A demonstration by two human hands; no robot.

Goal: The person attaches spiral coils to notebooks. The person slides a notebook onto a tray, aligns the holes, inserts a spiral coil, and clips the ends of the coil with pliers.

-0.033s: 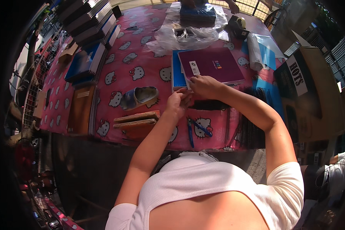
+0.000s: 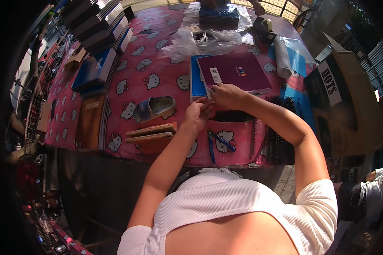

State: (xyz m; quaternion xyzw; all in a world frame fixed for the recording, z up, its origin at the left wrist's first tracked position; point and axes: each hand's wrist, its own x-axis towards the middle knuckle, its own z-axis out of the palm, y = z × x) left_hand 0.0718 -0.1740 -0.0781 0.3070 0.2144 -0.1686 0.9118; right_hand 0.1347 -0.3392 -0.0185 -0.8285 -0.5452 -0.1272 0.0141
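Observation:
A purple-covered notebook lies flat on the table in front of me, overlapping a blue notebook at its left. My right hand is closed in a pinch at the purple notebook's near left corner. Just beside it, the curled fingers of my left hand meet the same corner; whatever they grip is hidden. Nearer to me, blue-handled pliers rest on the tablecloth. A dark strip lies below my right wrist. Black spiral binding coils are bunched under my right forearm.
A clog-like shoe and orange-brown blocks sit left of my hands. Notebook stacks line the left side. Clear plastic, a tape dispenser and another person's hand are at the back. A cardboard box stands right.

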